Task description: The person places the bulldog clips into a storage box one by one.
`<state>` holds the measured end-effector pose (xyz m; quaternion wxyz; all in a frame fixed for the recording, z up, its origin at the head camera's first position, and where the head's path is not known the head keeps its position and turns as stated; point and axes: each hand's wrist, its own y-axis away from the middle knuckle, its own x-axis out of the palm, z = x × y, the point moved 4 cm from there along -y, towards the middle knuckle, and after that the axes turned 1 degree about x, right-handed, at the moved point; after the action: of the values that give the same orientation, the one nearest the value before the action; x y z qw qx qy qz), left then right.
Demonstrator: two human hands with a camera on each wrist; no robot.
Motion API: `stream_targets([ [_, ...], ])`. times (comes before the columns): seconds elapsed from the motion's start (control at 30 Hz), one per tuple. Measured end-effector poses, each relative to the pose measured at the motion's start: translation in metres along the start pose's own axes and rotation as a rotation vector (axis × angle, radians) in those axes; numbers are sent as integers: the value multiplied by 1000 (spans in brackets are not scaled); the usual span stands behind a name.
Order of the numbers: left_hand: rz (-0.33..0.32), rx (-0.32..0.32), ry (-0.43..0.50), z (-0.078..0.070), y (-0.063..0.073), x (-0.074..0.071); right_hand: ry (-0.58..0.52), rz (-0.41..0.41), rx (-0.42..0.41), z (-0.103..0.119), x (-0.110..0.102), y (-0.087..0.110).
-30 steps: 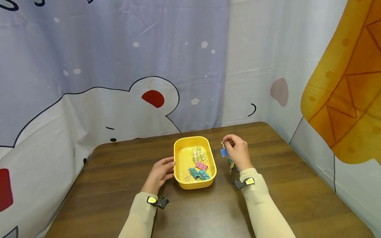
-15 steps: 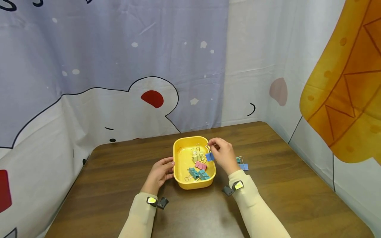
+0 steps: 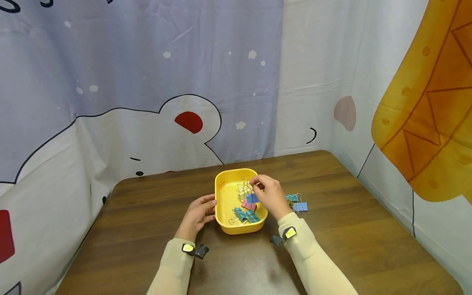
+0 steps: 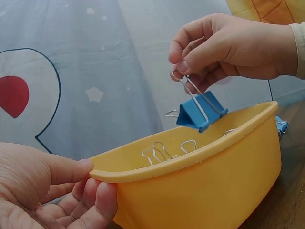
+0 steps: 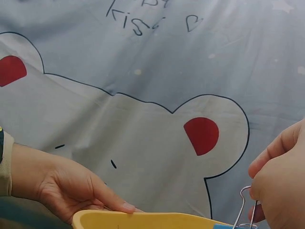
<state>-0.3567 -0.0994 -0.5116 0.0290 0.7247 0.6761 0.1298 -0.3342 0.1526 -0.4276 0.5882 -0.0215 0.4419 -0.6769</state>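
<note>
In the head view a yellow plastic bin (image 3: 221,221) stands on the table. My left hand (image 3: 199,215) grips its left rim, thumb on the edge and curled fingers under it, as the left wrist view shows. My right hand (image 3: 271,194) pinches a blue binder clip (image 4: 202,110) by a wire handle, and the clip hangs over the bin, above its right part. Inside lie two teal binder clips (image 3: 240,214), a pink binder clip (image 3: 249,205) and pale yellow binder clips (image 3: 241,196), partly covered by the blue one.
Right of the bin, beside my right wrist, a small group of binder clips lies on the wooden table (image 3: 350,229); a light blue binder clip (image 3: 300,207) and a teal binder clip (image 3: 291,197) show there. A printed curtain (image 3: 147,82) hangs behind the table.
My right hand has moved left from beside the bin to above it, carrying the blue binder clip. The clips on the table have come into fuller view. My left hand stays on the rim.
</note>
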Motion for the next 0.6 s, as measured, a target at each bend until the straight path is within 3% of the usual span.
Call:
stream_targets([
  [0.3,2,-3,8,0,0,0,-11,-27,-8,-2,-2,0],
  [0.6,1,-2,19,0,0,0,3,-63,118,-30,-23,-2],
])
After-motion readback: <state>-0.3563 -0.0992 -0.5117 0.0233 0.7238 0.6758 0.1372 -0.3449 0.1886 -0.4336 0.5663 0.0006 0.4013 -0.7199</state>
